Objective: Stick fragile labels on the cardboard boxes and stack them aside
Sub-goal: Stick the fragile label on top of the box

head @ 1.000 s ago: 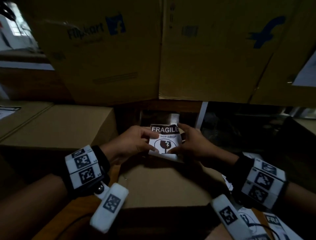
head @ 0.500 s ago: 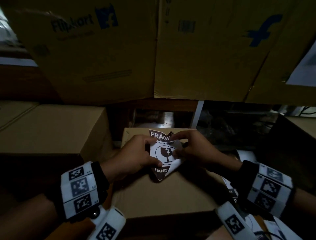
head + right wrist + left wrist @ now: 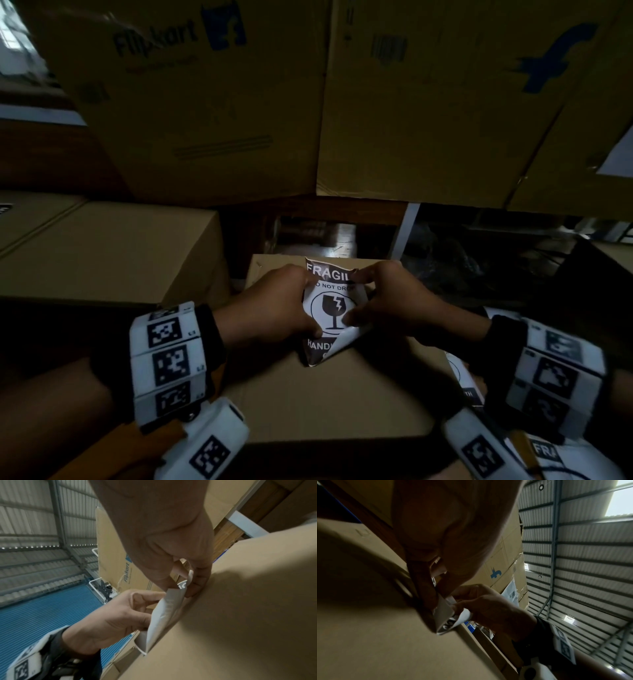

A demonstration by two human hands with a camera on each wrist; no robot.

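Note:
A black-and-white fragile label [image 3: 330,310] with a broken-glass symbol is held just above the top of a plain cardboard box [image 3: 325,397] in front of me. My left hand [image 3: 274,313] pinches its left edge and my right hand [image 3: 387,305] pinches its right edge. The label's lower right corner curls up, showing a white back. The left wrist view shows my left hand [image 3: 428,595] on the label [image 3: 447,616] over the box [image 3: 376,635]. In the right wrist view my right hand [image 3: 181,577] pinches the white sheet [image 3: 164,612] against the box [image 3: 240,615].
A second closed box [image 3: 109,250] stands to the left. Large printed cartons [image 3: 411,102] lean behind, above a dark gap. More fragile labels [image 3: 548,452] lie at the lower right beside the box.
The view tipped down and both hands with the label came lower over the box top. The label's lower right corner has curled up from its flat shape a second ago.

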